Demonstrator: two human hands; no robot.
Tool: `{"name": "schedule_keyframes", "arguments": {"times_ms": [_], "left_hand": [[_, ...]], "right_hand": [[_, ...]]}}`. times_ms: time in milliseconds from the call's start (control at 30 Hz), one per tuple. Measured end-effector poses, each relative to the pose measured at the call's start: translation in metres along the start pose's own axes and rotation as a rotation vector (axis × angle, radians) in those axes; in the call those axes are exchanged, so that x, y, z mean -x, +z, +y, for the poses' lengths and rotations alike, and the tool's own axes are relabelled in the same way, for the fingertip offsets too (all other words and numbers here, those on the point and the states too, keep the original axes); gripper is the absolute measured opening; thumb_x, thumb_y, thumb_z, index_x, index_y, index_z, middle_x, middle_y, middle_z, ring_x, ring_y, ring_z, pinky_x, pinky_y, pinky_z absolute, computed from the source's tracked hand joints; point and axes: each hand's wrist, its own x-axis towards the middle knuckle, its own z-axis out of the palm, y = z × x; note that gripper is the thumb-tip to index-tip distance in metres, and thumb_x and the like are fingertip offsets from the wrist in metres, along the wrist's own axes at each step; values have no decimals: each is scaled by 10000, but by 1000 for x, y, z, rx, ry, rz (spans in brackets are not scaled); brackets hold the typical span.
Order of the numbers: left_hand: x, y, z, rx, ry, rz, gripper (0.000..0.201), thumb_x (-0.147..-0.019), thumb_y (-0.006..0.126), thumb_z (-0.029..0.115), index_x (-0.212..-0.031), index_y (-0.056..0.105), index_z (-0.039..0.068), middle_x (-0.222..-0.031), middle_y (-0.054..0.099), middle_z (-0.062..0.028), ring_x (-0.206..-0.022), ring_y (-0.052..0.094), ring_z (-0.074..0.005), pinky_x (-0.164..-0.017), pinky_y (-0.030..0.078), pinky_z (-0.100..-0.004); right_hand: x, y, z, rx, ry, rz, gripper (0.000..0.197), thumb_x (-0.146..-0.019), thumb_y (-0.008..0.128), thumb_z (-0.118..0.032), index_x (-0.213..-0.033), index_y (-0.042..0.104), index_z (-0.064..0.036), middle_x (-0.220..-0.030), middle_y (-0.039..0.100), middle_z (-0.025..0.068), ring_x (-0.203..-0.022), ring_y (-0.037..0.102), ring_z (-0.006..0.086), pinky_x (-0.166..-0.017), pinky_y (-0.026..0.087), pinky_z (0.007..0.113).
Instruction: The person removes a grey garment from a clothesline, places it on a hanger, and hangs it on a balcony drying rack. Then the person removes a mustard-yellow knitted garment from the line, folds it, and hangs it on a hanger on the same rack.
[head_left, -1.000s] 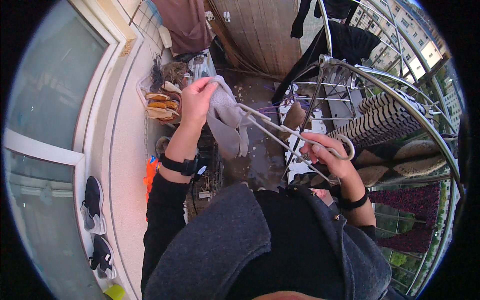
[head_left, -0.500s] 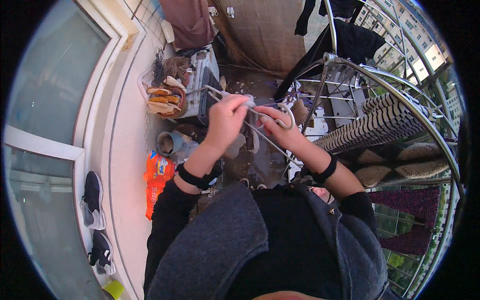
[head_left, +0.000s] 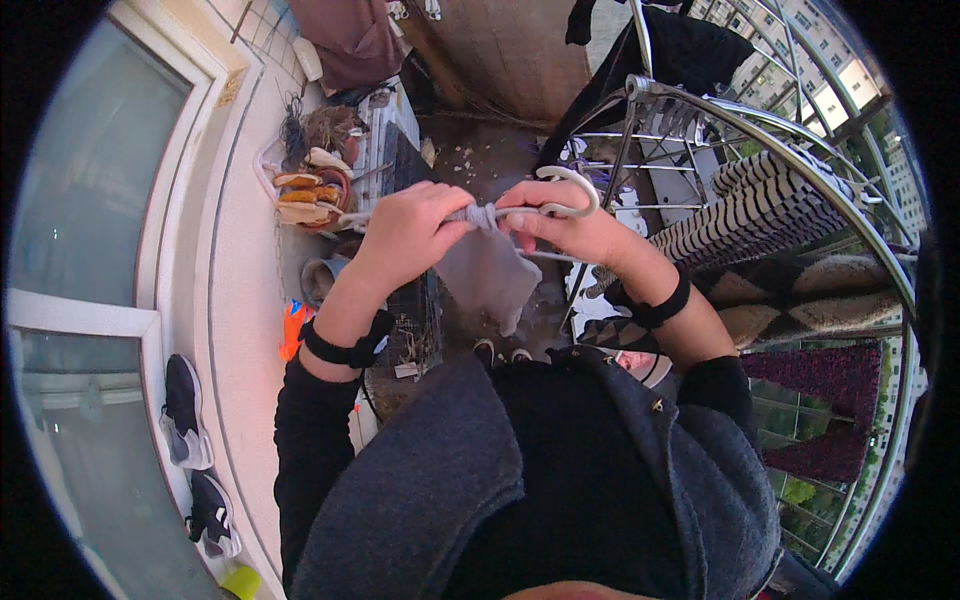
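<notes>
A pale wire clothes hanger (head_left: 579,207) is held crosswise in front of me, its curved hook beside my right hand. My right hand (head_left: 575,232) is closed round the hanger near the base of that hook. A thin, sheer greyish cloth (head_left: 490,278) hangs from the wire between my hands, bunched at the top; its exact kind I cannot make out. My left hand (head_left: 410,232) pinches the bunched top of the cloth against the hanger. One end of the hanger sticks out past my left knuckles, and another stretch of wire shows below my right hand.
At right, a metal rail frame (head_left: 735,100) carries a striped garment (head_left: 760,205) and a patterned fluffy textile (head_left: 820,318). Slippers in a basket (head_left: 312,195) stand by the left wall. Shoes (head_left: 184,410) line the window ledge. An orange packet (head_left: 293,328) lies beyond my left forearm.
My hands have moved slightly apart and lower, and the hanger has turned more level. The cloth, earlier bunched up by my fingers, now hangs spread below the wire.
</notes>
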Motion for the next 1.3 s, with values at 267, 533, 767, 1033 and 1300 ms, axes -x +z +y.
{"name": "schedule_keyframes", "arguments": {"times_ms": [267, 533, 767, 1033, 1300], "left_hand": [[-4, -7, -8, -29, -126, 113, 211, -787, 625, 122, -990, 655, 74, -935, 664, -114, -840, 633, -309, -719, 505, -369], [0, -45, 13, -52, -185, 242, 276, -772, 600, 34, -1042, 659, 54, -951, 661, -143, -847, 642, -288, -736, 498, -339], [18, -81, 53, -30, -179, 257, 318, -730, 592, -38, -1032, 660, 38, -807, 617, -127, -719, 595, -263, -660, 464, -315], [46, -108, 74, -71, -291, 306, 348, -721, 593, -60, -1053, 655, 22, -839, 630, -122, -742, 600, -212, -657, 461, -275], [90, -128, 17, 130, -517, 380, 317, -774, 597, -27, -1083, 650, 17, -922, 663, -88, -811, 613, -123, -722, 477, -245]], "right_hand": [[23, -16, 13, 357, -313, 566, 148, -854, 592, -60, -1000, 604, -39, -1030, 576, 61, -886, 545, 112, -704, 439, 226], [57, -3, 114, -3, 345, 231, 227, -924, 533, -224, -854, 619, -26, -685, 590, 12, -600, 542, 88, -525, 428, 227], [16, 9, 205, 416, 253, 167, 166, -829, 625, -148, -969, 651, -63, -791, 652, 81, -724, 631, 215, -696, 518, 308], [-35, 56, 199, 389, -136, -43, 284, -782, 697, -172, -1039, 631, -71, -1019, 586, 120, -927, 602, 271, -810, 486, 335], [-38, -1, 170, -28, 228, -159, 206, -864, 652, -252, -859, 623, -48, -747, 530, -1, -727, 474, 88, -618, 414, 277]]}}
